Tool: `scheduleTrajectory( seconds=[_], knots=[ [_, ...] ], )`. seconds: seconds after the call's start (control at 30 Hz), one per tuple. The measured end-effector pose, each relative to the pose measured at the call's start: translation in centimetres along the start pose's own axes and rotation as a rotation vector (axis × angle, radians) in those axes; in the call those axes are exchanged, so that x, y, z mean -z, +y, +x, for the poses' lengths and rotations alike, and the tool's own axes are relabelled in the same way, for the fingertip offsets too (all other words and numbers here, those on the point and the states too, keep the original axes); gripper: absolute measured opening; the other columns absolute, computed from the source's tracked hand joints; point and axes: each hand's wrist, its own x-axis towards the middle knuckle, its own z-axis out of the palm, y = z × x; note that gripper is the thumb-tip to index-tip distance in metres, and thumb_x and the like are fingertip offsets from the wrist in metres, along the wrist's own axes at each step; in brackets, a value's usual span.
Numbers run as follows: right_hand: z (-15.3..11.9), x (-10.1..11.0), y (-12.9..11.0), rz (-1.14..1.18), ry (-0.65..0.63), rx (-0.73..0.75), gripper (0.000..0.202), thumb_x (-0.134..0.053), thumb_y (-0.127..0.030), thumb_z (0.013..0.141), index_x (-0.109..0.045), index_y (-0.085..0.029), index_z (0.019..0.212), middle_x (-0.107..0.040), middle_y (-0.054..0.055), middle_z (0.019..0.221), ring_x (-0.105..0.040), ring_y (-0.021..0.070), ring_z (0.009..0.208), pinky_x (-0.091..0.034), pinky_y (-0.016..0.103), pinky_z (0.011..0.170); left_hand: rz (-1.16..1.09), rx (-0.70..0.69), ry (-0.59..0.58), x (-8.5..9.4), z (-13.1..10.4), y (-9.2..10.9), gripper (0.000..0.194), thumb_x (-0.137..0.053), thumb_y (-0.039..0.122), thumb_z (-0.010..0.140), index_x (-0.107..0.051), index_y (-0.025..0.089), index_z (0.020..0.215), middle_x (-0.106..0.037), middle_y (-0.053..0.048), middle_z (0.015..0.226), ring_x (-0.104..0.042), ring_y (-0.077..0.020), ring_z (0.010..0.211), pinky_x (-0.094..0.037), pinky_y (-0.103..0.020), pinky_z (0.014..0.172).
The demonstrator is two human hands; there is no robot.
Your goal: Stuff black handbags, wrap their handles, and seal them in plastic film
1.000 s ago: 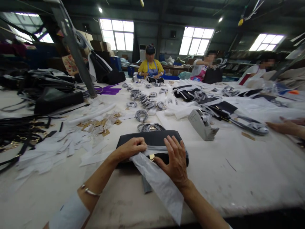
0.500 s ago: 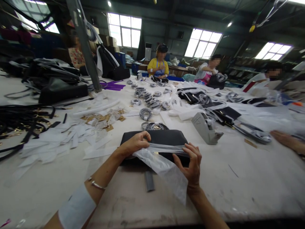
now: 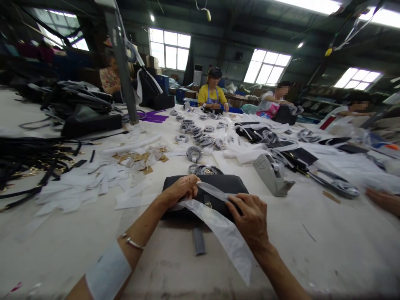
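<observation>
A black handbag (image 3: 223,182) lies on the worktable (image 3: 150,262) in front of me, with a small metal clasp on its front. Thin, translucent white wrapping film (image 3: 229,237) runs across the bag between my hands, and a loose tail of it hangs down over the table. At the bag's left side, my left hand (image 3: 183,191) is closed in a pinch on the film. My right hand (image 3: 251,214) rests over the bag's right end, fingers pressed together on the film's other end. A short grey tab (image 3: 199,241) lies just below the bag.
A grey tape dispenser (image 3: 272,177) stands right of the bag. Coiled grey straps (image 3: 194,154) lie beyond it. White strips (image 3: 78,179) and black straps (image 3: 28,156) spread on the left. Another person's hand (image 3: 383,200) is at the right edge. A metal post (image 3: 123,71) rises back left.
My right hand has turned and moved down onto the bag, its fingers closing in. The film between my hands has slackened and slants, and the bag's metal clasp now shows.
</observation>
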Motion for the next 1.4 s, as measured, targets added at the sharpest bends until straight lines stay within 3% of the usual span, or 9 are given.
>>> scheduleTrajectory(
  seconds=[0.17, 0.27, 0.43, 0.63, 0.93, 1.13, 1.23, 1.3, 1.4],
  knots=[
    [0.9, -0.4, -0.5, 0.065, -0.023, 0.105, 0.017, -0.054, -0.025, 0.092, -0.071, -0.024, 0.092, -0.067, 0.004, 0.083, -0.057, 0.0196, 0.083, -0.037, 0.036, 0.079, 0.06, -0.065, 0.024, 0.0, -0.1, 0.3, 0.048, -0.072, 0.051, 0.07, -0.058, 0.017, 0.1, -0.057, 0.001, 0.076, -0.055, -0.01, 0.06, -0.04, -0.016, 0.045],
    [0.7, -1.2, -0.1, 0.153, 0.043, 0.132, 0.014, -0.056, -0.023, 0.091, -0.069, -0.021, 0.088, -0.066, 0.004, 0.082, -0.056, 0.019, 0.08, -0.04, 0.036, 0.078, 0.022, -0.054, 0.093, 0.1, 0.1, 0.0, 0.042, -0.073, 0.05, 0.069, -0.057, 0.015, 0.088, -0.057, 0.002, 0.069, -0.054, -0.0093, 0.055, -0.043, -0.017, 0.045],
    [0.3, -2.2, 0.6, 0.335, 0.123, 0.04, 0.011, -0.057, -0.025, 0.09, -0.067, -0.021, 0.089, -0.063, 0.005, 0.085, -0.058, 0.0191, 0.08, -0.047, 0.035, 0.078, -0.069, -0.056, 0.17, 0.2, 0.5, -0.6, 0.042, -0.071, 0.053, 0.069, -0.055, 0.014, 0.073, -0.056, 0.001, 0.06, -0.05, -0.0066, 0.047, -0.042, -0.016, 0.042],
    [0.2, -2.6, 1.0, 0.355, 0.097, -0.027, 0.012, -0.057, -0.029, 0.09, -0.066, -0.022, 0.088, -0.062, 0.004, 0.087, -0.06, 0.0191, 0.082, -0.049, 0.034, 0.077, -0.117, -0.101, 0.117, 0.2, 0.1, -0.4, 0.045, -0.077, 0.047, 0.064, -0.066, 0.012, 0.09, -0.058, -0.001, 0.073, -0.055, -0.0099, 0.061, -0.046, -0.017, 0.045],
    [0.3, -2.3, 0.8, 0.347, 0.098, -0.012, 0.014, -0.056, -0.03, 0.091, -0.067, -0.022, 0.088, -0.063, 0.004, 0.085, -0.06, 0.0188, 0.08, -0.049, 0.033, 0.076, -0.09, -0.086, 0.213, 0.0, 0.1, -0.6, 0.041, -0.079, 0.047, 0.058, -0.06, 0.013, 0.068, -0.053, 0.003, 0.058, -0.051, -0.0082, 0.051, -0.044, -0.017, 0.042],
    [0.7, -2.3, 0.2, 0.274, 0.037, 0.104, 0.018, -0.066, -0.037, 0.084, -0.067, -0.024, 0.095, -0.066, 0.004, 0.089, -0.06, 0.0207, 0.082, -0.045, 0.037, 0.077, -0.018, -0.1, 0.198, 0.0, -0.1, -0.7, 0.039, -0.075, 0.047, 0.064, -0.053, 0.015, 0.066, -0.053, 0.005, 0.052, -0.046, -0.0057, 0.04, -0.037, -0.016, 0.039],
    [1.0, -2.6, -0.5, 0.227, 0.028, 0.145, 0.014, -0.065, -0.034, 0.085, -0.068, -0.025, 0.095, -0.067, 0.003, 0.086, -0.059, 0.02, 0.079, -0.042, 0.036, 0.074, 0.011, -0.094, 0.186, 0.1, -0.1, -0.8, 0.041, -0.074, 0.049, 0.065, -0.05, 0.016, 0.066, -0.054, 0.005, 0.051, -0.047, -0.006, 0.039, -0.036, -0.016, 0.039],
    [1.1, -2.8, -0.9, 0.238, 0.053, 0.141, 0.009, -0.063, -0.03, 0.087, -0.068, -0.024, 0.091, -0.066, 0.003, 0.083, -0.058, 0.0188, 0.076, -0.04, 0.035, 0.072, 0.008, -0.096, 0.169, 0.1, -0.1, -0.7, 0.043, -0.075, 0.051, 0.065, -0.051, 0.016, 0.069, -0.057, 0.003, 0.056, -0.05, -0.0071, 0.043, -0.038, -0.016, 0.039],
    [1.2, -3.0, -1.2, 0.265, 0.095, 0.125, 0.009, -0.062, -0.029, 0.088, -0.069, -0.023, 0.088, -0.066, 0.003, 0.081, -0.058, 0.0179, 0.075, -0.04, 0.034, 0.073, -0.051, -0.11, 0.132, 0.2, 0.0, -0.5, 0.047, -0.068, 0.058, 0.07, -0.06, 0.014, 0.083, -0.063, -0.004, 0.079, -0.056, -0.009, 0.054, -0.042, -0.016, 0.04]
  ],
)
